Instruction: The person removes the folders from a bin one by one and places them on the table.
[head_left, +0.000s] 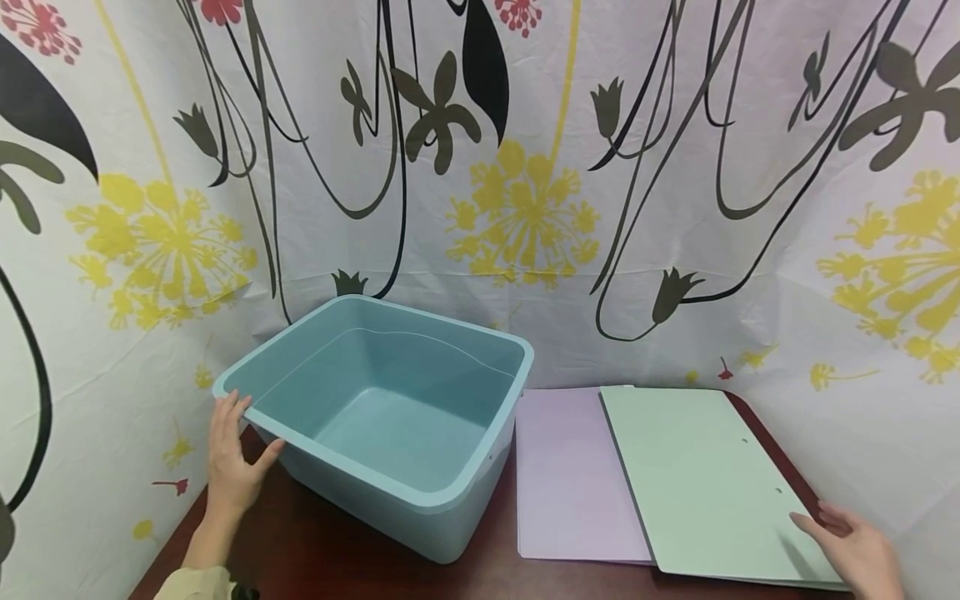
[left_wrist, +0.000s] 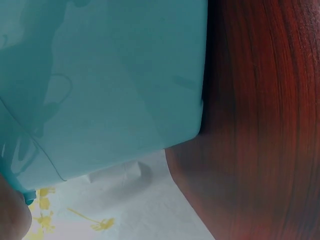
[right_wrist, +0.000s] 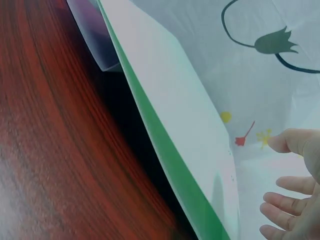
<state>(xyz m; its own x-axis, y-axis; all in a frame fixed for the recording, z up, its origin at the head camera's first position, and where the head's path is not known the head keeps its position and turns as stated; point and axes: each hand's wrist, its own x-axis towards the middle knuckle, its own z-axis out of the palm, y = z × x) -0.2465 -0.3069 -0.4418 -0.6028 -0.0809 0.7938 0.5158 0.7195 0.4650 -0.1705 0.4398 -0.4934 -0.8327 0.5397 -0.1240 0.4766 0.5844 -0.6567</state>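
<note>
A blue-green plastic tub stands on the dark red table. My left hand is at its near left corner, fingertips at the rim and thumb spread along the outer wall. The left wrist view shows the tub's outer wall up close, with part of that hand at the lower left. Right of the tub, a pale green folder overlaps a lilac folder. Beside the green folder's near right corner is my right hand, fingers apart and holding nothing; the right wrist view shows its spread fingers.
A white cloth printed with flowers and stems hangs behind and on both sides of the table. The wood-grained tabletop shows in front of the tub and folders. Small rivets dot the green folder's right side.
</note>
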